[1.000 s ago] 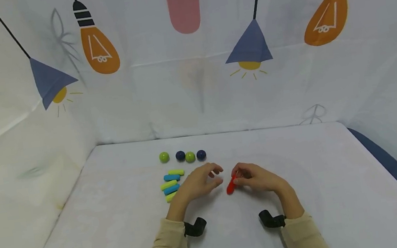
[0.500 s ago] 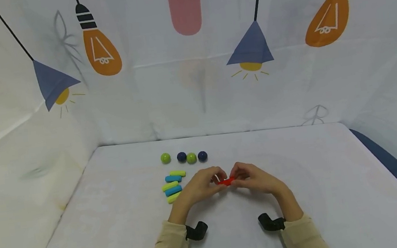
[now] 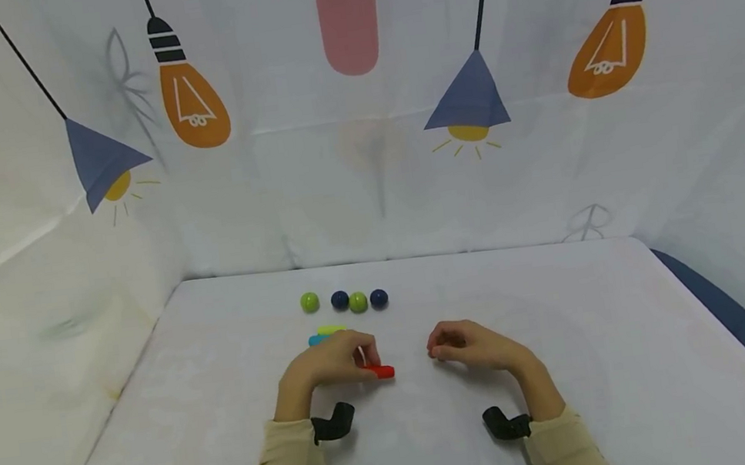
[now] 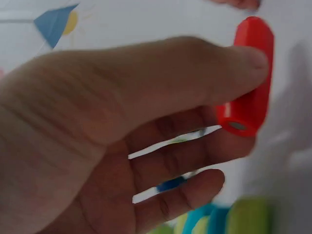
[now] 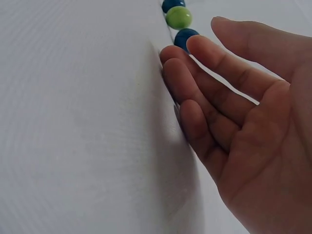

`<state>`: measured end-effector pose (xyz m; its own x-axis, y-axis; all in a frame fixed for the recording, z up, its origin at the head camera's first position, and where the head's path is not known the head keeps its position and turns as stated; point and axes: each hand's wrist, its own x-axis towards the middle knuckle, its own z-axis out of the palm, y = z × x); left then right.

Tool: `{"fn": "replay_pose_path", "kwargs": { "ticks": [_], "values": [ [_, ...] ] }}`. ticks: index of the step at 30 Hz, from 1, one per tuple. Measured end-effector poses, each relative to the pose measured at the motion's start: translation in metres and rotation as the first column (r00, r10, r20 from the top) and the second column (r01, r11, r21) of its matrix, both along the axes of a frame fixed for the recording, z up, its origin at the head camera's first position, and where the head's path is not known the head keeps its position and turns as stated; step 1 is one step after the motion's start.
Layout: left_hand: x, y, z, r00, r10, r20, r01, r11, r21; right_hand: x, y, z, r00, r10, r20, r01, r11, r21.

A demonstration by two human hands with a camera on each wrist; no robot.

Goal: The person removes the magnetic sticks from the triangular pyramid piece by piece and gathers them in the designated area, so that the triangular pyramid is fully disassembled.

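Two hands are over the white table (image 3: pixel 570 363). We note the left hand (image 3: pixel 329 362) holding a short red stick (image 3: pixel 381 372) low over the cloth, just right of its knuckles. The left wrist view shows the hold: thumb (image 4: pixel 209 68) pressed across the top of the red stick (image 4: pixel 248 83) and a finger under it, so it is pinched crosswise with both ends free. One end shows a small grey disc, possibly a magnet; we cannot confirm. A pinch at mid-length would leave the ends clear, which we judge to be the reason for it.

Right hand (image 3: pixel 470 346) rests near the table, well apart from the red stick, holding nothing. In the right wrist view its fingers (image 5: pixel 204 87) are loosely bent and relaxed, palm turned sideways, fingertips close to the cloth.

Behind the left hand lies a small group of blue and yellow-green sticks (image 3: pixel 325 334), mostly hidden by the knuckles; the left wrist view shows more of them, blurred, below the fingers. Farther back, four balls (image 3: pixel 344 300) sit in a row: green, dark blue, green, dark blue, the last three nearly touching. Sorted by shape, sticks together and balls in line, we judge them laid out as stock within easy reach of either hand.
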<state>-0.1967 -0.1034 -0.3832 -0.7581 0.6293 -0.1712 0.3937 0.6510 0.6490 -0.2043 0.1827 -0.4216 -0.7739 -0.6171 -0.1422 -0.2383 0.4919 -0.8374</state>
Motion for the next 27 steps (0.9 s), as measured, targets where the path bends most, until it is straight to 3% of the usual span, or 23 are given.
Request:
{"fn": "replay_pose_path", "kwargs": {
  "ticks": [5, 9, 21, 27],
  "values": [
    [0.009, -0.033, 0.011, 0.990, 0.106, 0.098, -0.097, 0.991, -0.089, 0.001, -0.001, -0.003, 1.000, -0.002, -0.016, 0.002, 1.000, 0.003],
    [0.011, -0.046, 0.014, 0.979, 0.160, 0.127, -0.145, 0.982, -0.117, 0.000, -0.002, -0.004, 0.999, -0.005, -0.035, 0.006, 1.000, 0.014],
    [0.012, -0.040, 0.013, 0.962, 0.227, 0.153, -0.198, 0.963, -0.180, -0.001, -0.001, -0.006, 0.999, -0.005, -0.036, 0.005, 1.000, -0.002],
    [0.008, -0.039, 0.010, 0.970, 0.201, 0.138, -0.174, 0.968, -0.181, 0.000, -0.001, -0.006, 0.999, -0.010, -0.036, 0.010, 1.000, 0.002]
  ]
}}
